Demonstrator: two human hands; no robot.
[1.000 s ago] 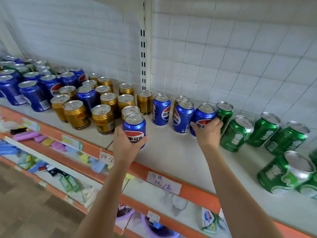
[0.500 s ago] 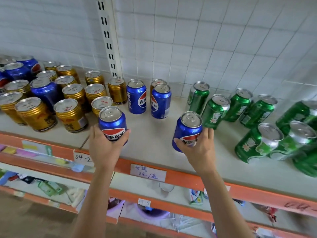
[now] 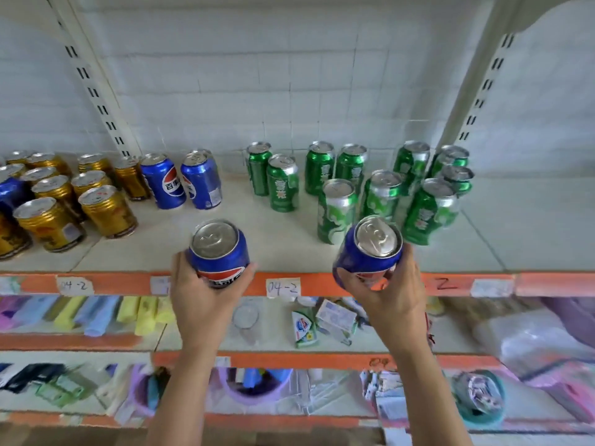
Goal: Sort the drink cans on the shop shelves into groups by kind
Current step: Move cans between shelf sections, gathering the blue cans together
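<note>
Two blue cans held at shelf front

Gold cans (image 3: 106, 210) crowd the shelf's (image 3: 283, 246) left end, upright, with a blue can (image 3: 13, 194) partly hidden among them. Just right of them, near the back edge, two blue cans (image 3: 180, 181) stand upright side by side. Left hand (image 3: 203, 300) wraps a blue can, left one (image 3: 219, 252), fingers curled round its lower body, held upright over the orange front edge (image 3: 322, 283). Right hand (image 3: 389, 294) grips the other blue can, right one (image 3: 370, 249), tilted a bit left, also at the front edge. Green cans (image 3: 338, 210) cluster behind and right of it, upright, from mid shelf back to the wall. Handwritten paper label (image 3: 283, 287) on the front edge between the hands. Lower shelf (image 3: 257, 360) holds blurred pastel items and packets
</note>
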